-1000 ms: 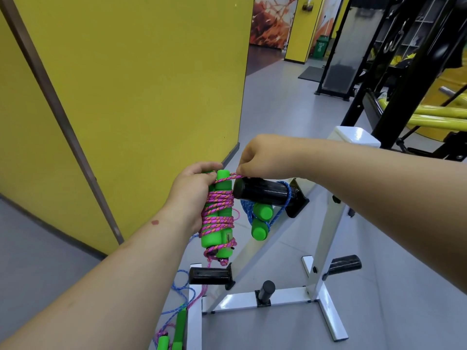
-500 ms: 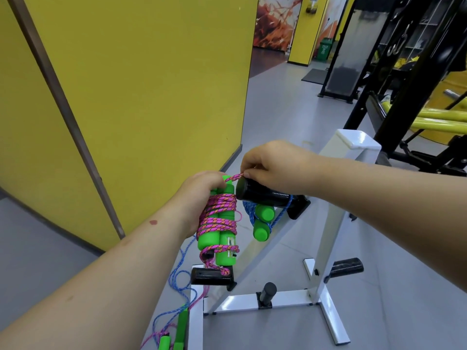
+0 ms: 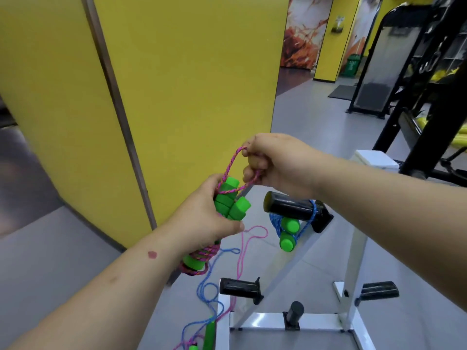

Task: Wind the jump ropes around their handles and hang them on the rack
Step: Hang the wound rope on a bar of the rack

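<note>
A yellow wall stands behind a white rack, whose top black peg carries a blue-roped bundle with green handles. The left hand grips the green handles wound with pink rope, held up just left of that peg. The right hand pinches a pink rope loop above the handles, while loose ropes lie on the floor below.

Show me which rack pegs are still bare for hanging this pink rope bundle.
The lower left peg, lower right peg and short centre peg on the white rack are bare. The top peg already carries the blue rope bundle near its base; only its outer end is free. Loose ropes crowd the floor left of the rack.
</note>
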Available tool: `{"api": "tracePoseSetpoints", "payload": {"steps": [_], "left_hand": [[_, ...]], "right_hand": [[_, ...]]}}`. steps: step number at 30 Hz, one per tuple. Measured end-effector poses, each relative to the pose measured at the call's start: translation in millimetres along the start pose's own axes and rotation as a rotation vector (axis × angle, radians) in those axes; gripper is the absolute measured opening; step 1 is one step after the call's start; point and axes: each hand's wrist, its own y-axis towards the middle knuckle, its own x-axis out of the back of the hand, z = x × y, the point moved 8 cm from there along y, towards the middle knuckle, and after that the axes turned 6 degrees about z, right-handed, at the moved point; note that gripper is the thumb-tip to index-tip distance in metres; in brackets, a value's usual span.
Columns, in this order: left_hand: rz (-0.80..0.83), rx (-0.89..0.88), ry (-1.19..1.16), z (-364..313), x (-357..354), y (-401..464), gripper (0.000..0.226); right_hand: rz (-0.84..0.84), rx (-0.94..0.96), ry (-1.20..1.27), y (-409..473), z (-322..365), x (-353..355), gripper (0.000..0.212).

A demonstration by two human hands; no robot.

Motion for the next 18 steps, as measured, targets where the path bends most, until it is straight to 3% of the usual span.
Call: {"api": "tracePoseSetpoints", "payload": {"steps": [4,6,8,12,15,18], "left_hand": [[-0.001,-0.001,0.305,-38,22,-46,0.089],[-0.032,-0.029,0.35,-52,36,-74,0.094],[-0.123,-0.045,0.285,-64,64,-104,0.086],[-0.297,-0.022,-0.036,-71,138,-156,0.063],[-0.266,-0.01,-0.303,-80,171,-190,0.064],[-0.23,-0.004,-0.366,-95,188,-216,0.062]], "right_hand": [[0.143,-0.037,0.289,-14,39,-56,0.016],[0.031,0.02,0.419,-12,62,-62,0.017],[-0.131,0.059,0.431,-11,80,-57,0.028],[-0.21,-0.032,-0.168,-24,95,-69,0.033],[-0.052,-0.221,-0.561,-46,97,-96,0.018],[-0.039,-0.205,-1.175,-63,124,-125,0.028]]}}
